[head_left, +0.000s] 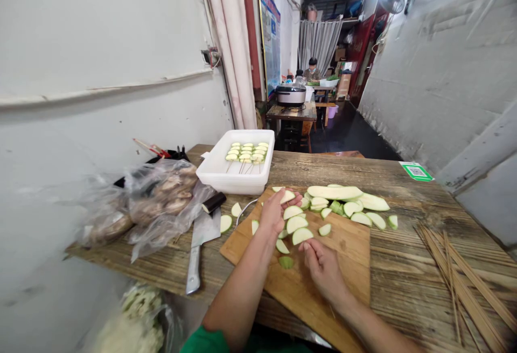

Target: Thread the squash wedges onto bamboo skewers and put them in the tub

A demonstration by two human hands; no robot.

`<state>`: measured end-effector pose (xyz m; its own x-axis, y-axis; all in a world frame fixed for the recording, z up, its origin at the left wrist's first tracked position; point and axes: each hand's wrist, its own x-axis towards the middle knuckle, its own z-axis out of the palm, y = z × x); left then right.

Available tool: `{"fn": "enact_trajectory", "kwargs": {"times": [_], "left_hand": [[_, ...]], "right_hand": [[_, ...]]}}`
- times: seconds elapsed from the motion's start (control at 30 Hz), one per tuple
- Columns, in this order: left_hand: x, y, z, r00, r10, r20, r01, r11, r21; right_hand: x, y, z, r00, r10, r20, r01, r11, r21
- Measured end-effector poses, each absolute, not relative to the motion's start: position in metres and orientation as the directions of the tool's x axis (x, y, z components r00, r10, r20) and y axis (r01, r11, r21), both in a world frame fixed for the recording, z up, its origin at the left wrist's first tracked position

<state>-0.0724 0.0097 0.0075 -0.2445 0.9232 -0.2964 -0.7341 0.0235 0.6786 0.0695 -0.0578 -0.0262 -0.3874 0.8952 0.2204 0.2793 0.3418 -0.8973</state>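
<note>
Half-round zucchini slices, pale with green rims, lie over the wooden cutting board. My left hand is above the board's far left part, its fingers curved around a zucchini slice. My right hand is closed in a pinch at the lower end of a row of slices, right by the nearest zucchini slice. The row looks threaded on a skewer, mostly hidden by the slices and fingers. Long zucchini halves and more cut pieces lie along the board's far edge.
A white tub with skewered slices stands at the back. Left of the board lie a cleaver, a dark handle-like piece and bagged mushrooms. Bamboo skewers lie at right. A person sits at a far table.
</note>
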Motion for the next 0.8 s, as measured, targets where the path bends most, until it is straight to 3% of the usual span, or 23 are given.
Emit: {"fn": "enact_trajectory", "kwargs": {"times": [0.8], "left_hand": [[-0.057, 0.007, 0.005, -0.219, 0.957, -0.193, -0.717, -0.023, 0.696]], "right_hand": [[0.070, -0.055, -0.028, -0.340, 0.923, 0.177, 0.267, 0.276, -0.923]]}}
